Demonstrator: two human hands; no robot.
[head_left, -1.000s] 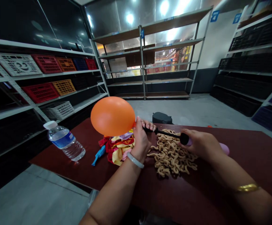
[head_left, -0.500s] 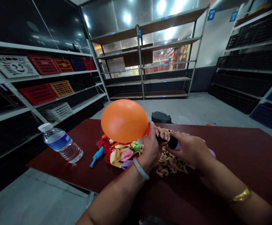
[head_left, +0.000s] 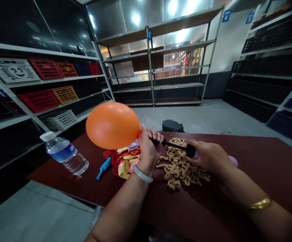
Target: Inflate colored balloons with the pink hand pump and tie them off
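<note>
An inflated orange balloon (head_left: pixel 113 125) floats at the left end of a hand balloon pump (head_left: pixel 176 145). My left hand (head_left: pixel 148 148) is closed around the balloon's neck and the pump's black end. The pump's thin black rod shows bare between my hands. Wrapped round the purple barrel is my right hand (head_left: pixel 210 158), and the barrel's rounded end pokes out beyond it. Below the balloon lies a pile of limp balloons (head_left: pixel 126 163) in several colours, with a blue balloon (head_left: pixel 103 167) at its left edge. Tan, curly noodle-like pieces (head_left: pixel 183 168) are heaped under the pump.
A water bottle (head_left: pixel 65 153) with a white cap stands on the left of the dark red table (head_left: pixel 256 161). Past the far edge is a black object (head_left: pixel 172 125). Shelving (head_left: pixel 149 67) lines the room, with coloured crates (head_left: pixel 45 69) at left.
My left hand has moved left with the balloon, and my right hand slightly right. The pump is now drawn out, its rod exposed. The balloon's size looks about the same.
</note>
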